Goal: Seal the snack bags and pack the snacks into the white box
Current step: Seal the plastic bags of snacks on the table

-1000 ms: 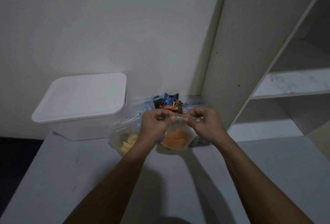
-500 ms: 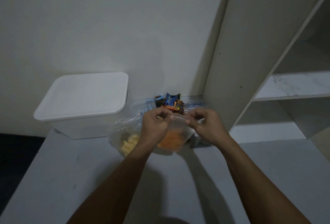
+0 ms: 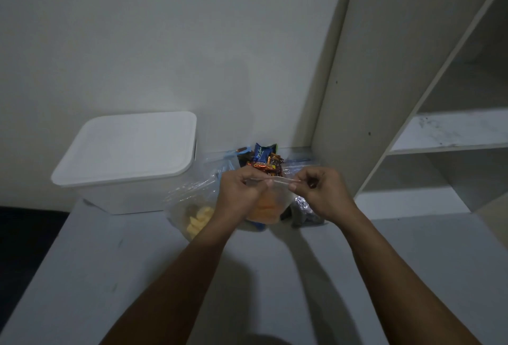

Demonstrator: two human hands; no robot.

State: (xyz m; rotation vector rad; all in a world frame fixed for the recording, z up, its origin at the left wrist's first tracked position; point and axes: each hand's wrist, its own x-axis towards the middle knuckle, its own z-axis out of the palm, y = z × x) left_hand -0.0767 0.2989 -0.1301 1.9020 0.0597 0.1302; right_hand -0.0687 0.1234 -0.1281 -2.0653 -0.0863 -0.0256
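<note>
A clear zip bag of orange snacks [image 3: 268, 208] hangs between my hands above the table. My left hand [image 3: 239, 193] pinches the left end of its top strip, and my right hand [image 3: 320, 193] pinches the right end. To the left lies another clear bag with yellow snacks [image 3: 196, 221]. Behind my hands stands a pile of wrapped candies [image 3: 264, 159] in blue and orange wrappers. A dark and silver packet [image 3: 302, 210] lies under my right hand. The white box [image 3: 129, 157] stands at the back left with its lid on.
The grey table [image 3: 110, 276] drops off at its left edge to a dark floor. A tall white shelf unit [image 3: 412, 124] stands at the right, with open shelves. A plain wall runs behind the box.
My hands have drawn slightly further apart along the bag's top strip, which now shows stretched between them. The other bags and the box have not moved.
</note>
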